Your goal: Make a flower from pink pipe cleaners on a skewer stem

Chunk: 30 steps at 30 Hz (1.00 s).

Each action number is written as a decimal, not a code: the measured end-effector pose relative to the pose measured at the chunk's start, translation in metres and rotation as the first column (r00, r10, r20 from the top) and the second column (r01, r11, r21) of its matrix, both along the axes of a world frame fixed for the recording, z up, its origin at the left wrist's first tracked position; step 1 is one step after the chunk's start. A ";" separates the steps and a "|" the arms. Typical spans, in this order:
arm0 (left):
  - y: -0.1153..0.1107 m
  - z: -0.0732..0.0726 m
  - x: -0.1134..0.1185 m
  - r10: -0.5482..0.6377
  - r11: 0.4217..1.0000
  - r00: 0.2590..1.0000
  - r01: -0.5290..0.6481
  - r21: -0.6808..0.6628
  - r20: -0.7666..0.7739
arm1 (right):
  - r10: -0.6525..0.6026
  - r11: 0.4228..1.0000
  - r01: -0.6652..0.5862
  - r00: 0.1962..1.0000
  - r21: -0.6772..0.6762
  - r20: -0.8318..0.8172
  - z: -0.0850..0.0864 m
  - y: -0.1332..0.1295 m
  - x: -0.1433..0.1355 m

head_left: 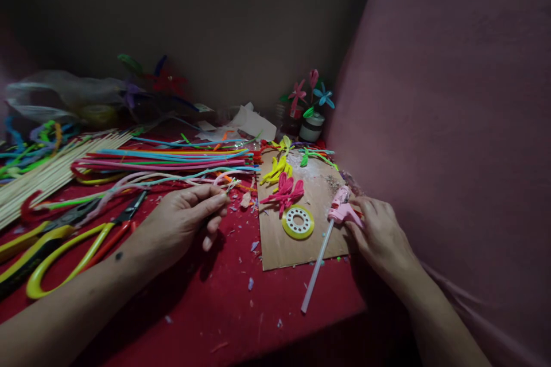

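My left hand (189, 215) is pinched shut above the red cloth, with a small, thin whitish piece (233, 184) at its fingertips, too small to name. My right hand (381, 229) grips a pink hot glue gun (341, 206) at the right edge of the cardboard sheet (275, 252). A long translucent glue stick (318, 266) sticks out of the gun's back end towards me. Between my hands, pink pipe-cleaner petals (285, 192), yellow pipe-cleaner petals (278, 171) and a yellow tape roll (298, 222) lie on the cardboard.
Yellow-handled scissors (92, 246) and pliers (47, 241) lie at left. Behind them are pipe cleaners (172, 157) and wooden sticks (55, 175). Finished flowers (307, 94) stand in a small pot (312, 126) at the back. A pink curtain (451, 97) hangs at right.
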<state>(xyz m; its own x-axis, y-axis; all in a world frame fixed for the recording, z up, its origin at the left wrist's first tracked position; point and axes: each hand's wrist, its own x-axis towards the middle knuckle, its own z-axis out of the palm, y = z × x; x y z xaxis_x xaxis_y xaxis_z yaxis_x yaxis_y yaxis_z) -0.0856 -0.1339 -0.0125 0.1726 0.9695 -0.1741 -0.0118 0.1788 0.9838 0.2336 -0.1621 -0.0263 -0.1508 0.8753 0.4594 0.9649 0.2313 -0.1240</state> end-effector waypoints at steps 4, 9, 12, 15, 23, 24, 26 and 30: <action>0.001 -0.003 -0.001 -0.004 1.000 1.000 0.004 -0.005 0.023 | 0.252 0.962 -0.260 0.963 -0.081 -0.097 0.019 -0.008 -0.035; 0.001 -0.001 0.000 -0.015 0.999 0.998 0.017 -0.028 0.063 | 0.397 0.893 -0.397 0.917 -0.214 -0.045 0.013 -0.001 -0.072; 0.002 0.000 0.001 -0.015 0.999 0.997 0.017 -0.027 0.071 | 0.383 0.903 -0.371 0.923 -0.216 0.017 0.003 0.004 -0.075; 0.003 -0.001 0.000 -0.027 0.999 0.997 0.029 -0.030 0.076 | 0.380 0.899 -0.391 0.920 -0.195 -0.096 0.001 -0.001 -0.066; 0.002 -0.006 -0.002 -0.065 0.998 0.980 0.069 -0.013 0.186 | 0.080 0.777 -0.594 0.422 -0.209 -0.903 0.015 -0.023 -0.052; 0.002 -0.005 -0.003 -0.069 0.997 0.978 0.073 -0.012 0.197 | 0.022 0.768 -0.612 0.321 -0.190 -0.947 0.014 -0.019 -0.053; 0.001 -0.004 -0.003 -0.095 0.995 0.971 0.102 -0.020 0.219 | -0.067 0.774 -0.615 0.158 -0.151 -0.985 0.010 -0.009 -0.054; -0.003 0.000 0.000 -0.177 0.980 0.947 0.194 -0.040 0.268 | -0.120 0.819 -0.563 0.021 -0.111 -0.993 0.006 0.007 -0.056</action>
<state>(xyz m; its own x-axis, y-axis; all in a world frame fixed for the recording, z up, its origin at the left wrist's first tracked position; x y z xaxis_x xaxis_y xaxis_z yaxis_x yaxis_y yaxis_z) -0.0853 -0.1364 -0.0123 0.3963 0.9041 -0.1598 -0.2282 0.2655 0.9367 0.1778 -0.1556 -0.0200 -0.1168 0.9927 0.0293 -0.2121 0.0039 -0.9772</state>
